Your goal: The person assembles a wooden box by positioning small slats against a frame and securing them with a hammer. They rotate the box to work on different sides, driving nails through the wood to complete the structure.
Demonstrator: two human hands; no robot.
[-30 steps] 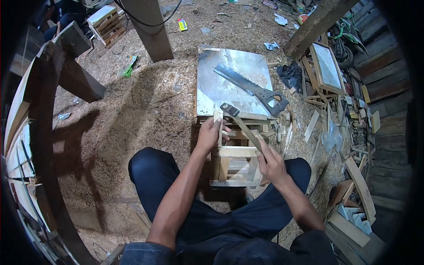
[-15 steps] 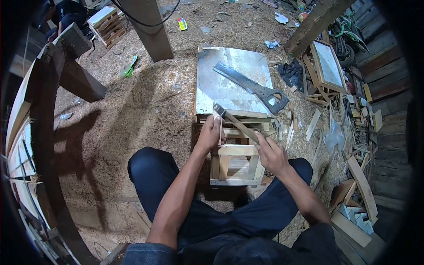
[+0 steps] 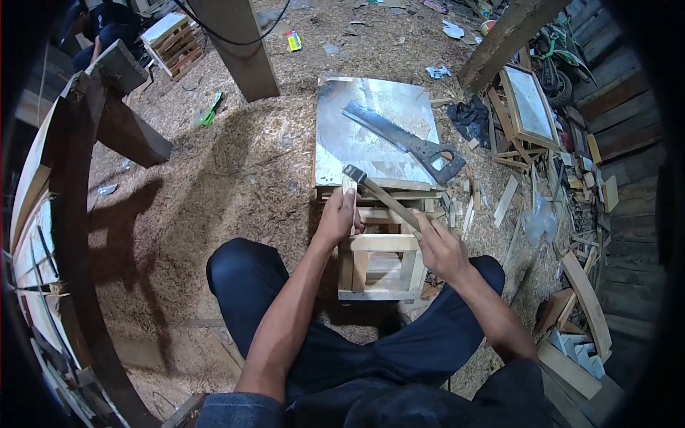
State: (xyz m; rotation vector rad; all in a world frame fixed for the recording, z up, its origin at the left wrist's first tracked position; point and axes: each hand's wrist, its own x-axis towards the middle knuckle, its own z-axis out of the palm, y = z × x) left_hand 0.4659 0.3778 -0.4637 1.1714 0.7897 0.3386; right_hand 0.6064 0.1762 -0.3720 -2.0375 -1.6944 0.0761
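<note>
My left hand (image 3: 337,217) is closed around a narrow wooden strip (image 3: 352,202), held upright close to the near edge of a metal-topped board (image 3: 378,121). Wrapped round the wooden handle of a hammer (image 3: 389,201), my right hand (image 3: 441,247) keeps its head right at the strip's upper end. Below both hands stands a small wooden frame (image 3: 380,243) with open sides, between my knees. A handsaw (image 3: 399,135) lies across the board, its dark handle toward the right corner.
Wood shavings cover the ground. Offcuts (image 3: 506,201) and a plastic bag (image 3: 539,221) lie to the right, near a framed panel (image 3: 529,107). Wooden posts (image 3: 239,50) rise ahead. At the far left, a person (image 3: 110,32) crouches near a slatted wooden crate (image 3: 171,44).
The hammer head has shifted very slightly up and left, still at the strip's top end. Both hands keep their grips almost unmoved.
</note>
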